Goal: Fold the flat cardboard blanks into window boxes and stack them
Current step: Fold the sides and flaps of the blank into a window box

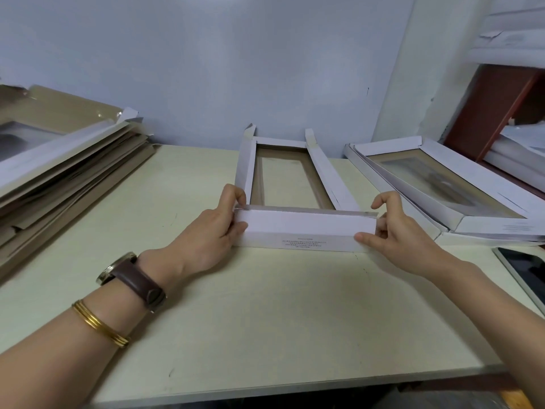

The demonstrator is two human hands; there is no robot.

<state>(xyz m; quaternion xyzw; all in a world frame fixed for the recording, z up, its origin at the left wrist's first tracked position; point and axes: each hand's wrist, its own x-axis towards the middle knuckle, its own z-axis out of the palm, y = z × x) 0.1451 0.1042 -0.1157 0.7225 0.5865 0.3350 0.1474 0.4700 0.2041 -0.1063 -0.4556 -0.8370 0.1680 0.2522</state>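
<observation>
A white cardboard blank point(298, 228) with a clear window lies in the middle of the pale table point(265, 320), window side down. Its two long side flaps stand partly raised, and its near end flap is folded up toward me. My left hand point(219, 225) pinches the left end of that near flap between thumb and fingers. At the flap's right end, my right hand point(392, 225) pinches the corner, index finger crooked above it. A pile of flat blanks point(67, 160) lies at the left. Folded window boxes point(442, 184) are stacked at the right.
A dark phone or tablet point(525, 276) lies at the table's right edge. A red-brown shelf unit point(495, 113) with white papers stands at the far right. The wall rises just behind the blank. The table's front edge runs close to me.
</observation>
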